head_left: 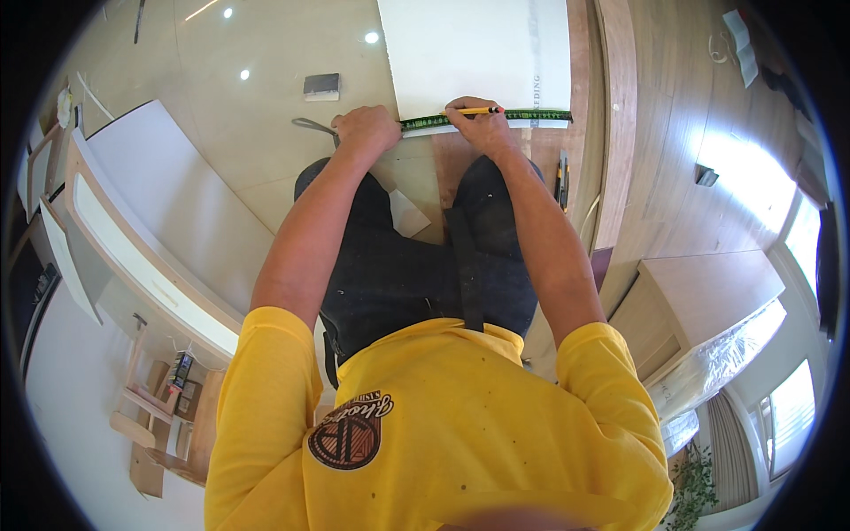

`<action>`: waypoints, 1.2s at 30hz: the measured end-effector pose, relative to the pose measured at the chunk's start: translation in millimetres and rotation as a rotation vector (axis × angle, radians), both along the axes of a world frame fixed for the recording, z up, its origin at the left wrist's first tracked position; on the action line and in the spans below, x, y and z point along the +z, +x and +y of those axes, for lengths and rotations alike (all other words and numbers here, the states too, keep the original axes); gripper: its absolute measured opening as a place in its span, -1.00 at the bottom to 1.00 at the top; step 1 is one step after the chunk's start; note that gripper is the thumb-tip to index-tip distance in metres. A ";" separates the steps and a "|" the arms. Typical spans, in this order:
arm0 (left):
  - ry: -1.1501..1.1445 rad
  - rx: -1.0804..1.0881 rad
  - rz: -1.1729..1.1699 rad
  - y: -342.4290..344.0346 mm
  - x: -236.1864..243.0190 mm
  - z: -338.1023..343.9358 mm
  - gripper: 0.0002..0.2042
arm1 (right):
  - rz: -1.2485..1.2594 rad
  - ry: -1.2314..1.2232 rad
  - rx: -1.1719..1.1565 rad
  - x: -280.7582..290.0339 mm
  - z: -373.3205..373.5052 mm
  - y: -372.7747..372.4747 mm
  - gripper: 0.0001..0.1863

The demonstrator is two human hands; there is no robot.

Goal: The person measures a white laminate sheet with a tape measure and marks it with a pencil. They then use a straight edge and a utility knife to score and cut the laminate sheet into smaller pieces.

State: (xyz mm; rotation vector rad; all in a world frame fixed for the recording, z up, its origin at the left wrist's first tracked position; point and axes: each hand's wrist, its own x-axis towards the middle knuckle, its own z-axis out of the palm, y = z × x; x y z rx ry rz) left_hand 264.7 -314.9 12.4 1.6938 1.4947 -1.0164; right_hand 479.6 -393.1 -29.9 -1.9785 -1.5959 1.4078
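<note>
Left hand [366, 129] pinning tape measure [482, 119] — board [478, 53] edge, right hand [481, 126] gripping pencil [471, 111]

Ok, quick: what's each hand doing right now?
Left hand: closed, pressing the green measuring tape against the white flat board.
Right hand: closed on a yellow pencil, tip over the tape.

Glossy pale tile floor [266, 53], wooden wall panelling [673, 133], bright windows [797, 407].
</note>
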 end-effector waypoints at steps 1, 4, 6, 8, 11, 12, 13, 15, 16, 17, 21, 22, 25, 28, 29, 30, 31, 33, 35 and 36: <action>-0.001 0.006 -0.006 -0.1 0.6 -0.1 -0.52 | 0.039 -0.040 -0.025 4.0 0.8 -0.1 -0.74; -0.014 0.013 -0.015 -0.6 2.2 0.6 -0.53 | 0.084 -0.105 -0.087 11.7 3.9 -2.6 -0.75; -0.008 0.012 -0.016 -1.0 2.6 0.6 -0.54 | 0.090 -0.080 -0.066 12.6 3.9 -2.7 -0.76; -0.005 0.008 -0.023 -1.1 2.4 0.1 -0.55 | 0.081 -0.034 -0.119 8.9 2.7 -1.1 -0.75; 0.016 -0.015 -0.025 -1.2 1.1 -0.6 -0.55 | 0.013 0.043 -0.048 -3.1 -0.3 3.7 -0.75; 0.026 -0.025 -0.024 -1.2 0.8 -0.6 -0.55 | -0.019 0.070 0.001 -7.8 -1.2 5.2 -0.74; 0.030 -0.023 -0.027 -1.3 0.9 -0.4 -0.55 | -0.033 0.074 0.047 -12.1 -2.3 6.1 -0.75; 0.038 -0.021 -0.032 -1.2 1.8 0.1 -0.55 | -0.060 0.081 0.139 -18.4 -4.3 7.7 -0.75; 0.013 -0.007 -0.036 -1.3 2.9 0.5 -0.58 | -0.086 0.146 0.179 -20.3 -4.8 7.2 -0.75; -0.013 0.006 -0.042 -2.2 4.7 0.6 -0.60 | -0.115 0.211 0.218 -21.1 -4.8 5.3 -0.75; -0.056 0.033 -0.050 1.5 8.6 -2.6 -0.62 | 0.053 0.123 -0.008 -12.6 -5.5 2.9 -0.75; -0.045 0.029 -0.045 3.4 9.8 -4.4 -0.62 | 0.072 0.069 -0.056 -7.4 -5.1 3.1 -0.75; -0.001 0.013 -0.026 6.1 13.3 -7.1 -0.60 | 0.137 0.012 -0.137 9.7 0.6 1.2 -0.74; -0.002 -0.018 -0.008 5.5 16.4 -8.0 -0.54 | 0.120 0.051 -0.178 25.2 2.1 -3.5 -0.73; -0.021 -0.025 0.009 5.4 17.1 -7.7 -0.57 | 0.110 0.111 -0.218 28.9 0.3 -4.5 -0.74; -0.023 -0.029 0.018 5.3 17.3 -7.5 -0.59 | 0.089 0.183 -0.260 31.1 -2.3 -4.1 -0.74; -0.023 -0.033 0.025 5.2 17.5 -7.6 -0.58 | 0.155 0.188 -0.390 32.1 -6.4 -1.8 -0.76; -0.008 -0.040 0.026 5.3 17.1 -9.7 -0.57 | 0.295 0.238 -0.634 30.7 -18.7 9.6 -0.78; -0.006 -0.039 0.023 6.2 15.4 -11.8 -0.58 | 0.183 0.387 -0.786 24.5 -30.2 33.0 -0.80; -0.009 -0.040 0.023 6.5 14.3 -13.3 -0.59 | 0.118 0.511 -0.819 20.0 -36.1 48.7 -0.79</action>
